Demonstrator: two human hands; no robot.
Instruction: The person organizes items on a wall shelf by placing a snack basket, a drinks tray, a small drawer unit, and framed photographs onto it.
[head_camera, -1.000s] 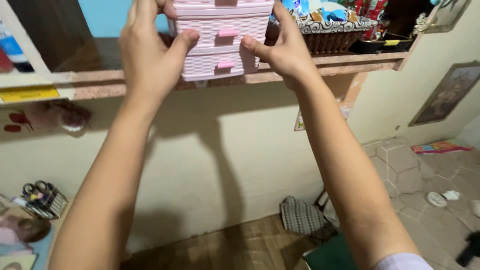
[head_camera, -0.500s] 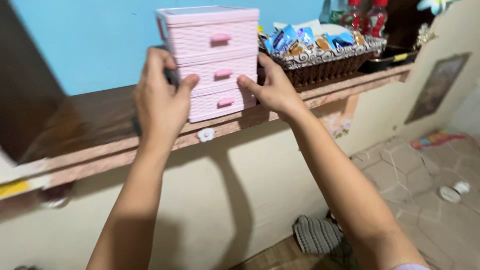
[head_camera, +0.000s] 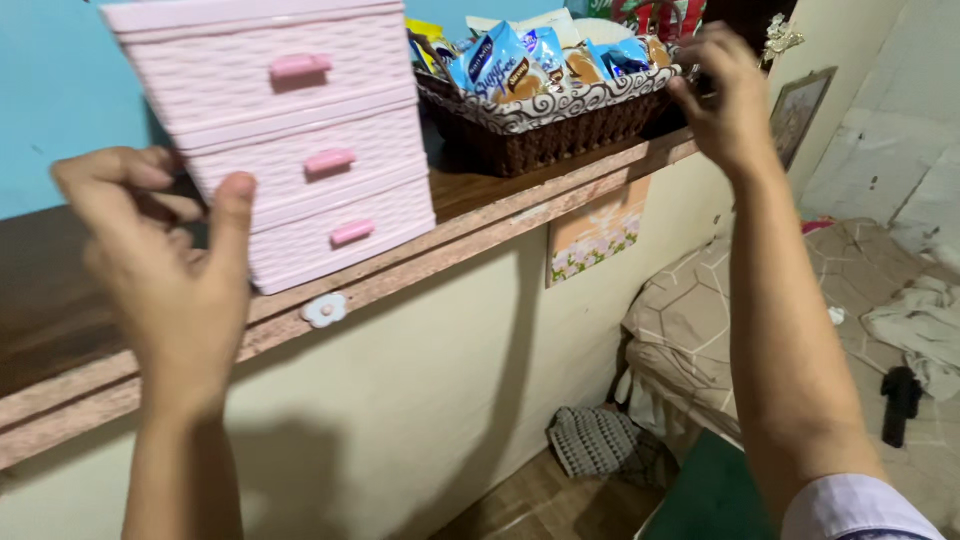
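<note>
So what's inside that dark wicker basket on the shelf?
The basket has a patterned cloth liner and is heaped with small snack packets, mostly blue and white. Whatever lies beneath the top layer is covered. The right hand is at its far end.

You see a pale pink drawer unit (head_camera: 290, 140) with a woven texture and deeper pink handles, a dark brown basket (head_camera: 540, 135) lined in white cloth with black swirls, blue snack packets (head_camera: 500, 65), and a turquoise wall (head_camera: 50, 90); the folded cloth (head_camera: 595, 440) below looks grey-checked, perhaps.
</note>
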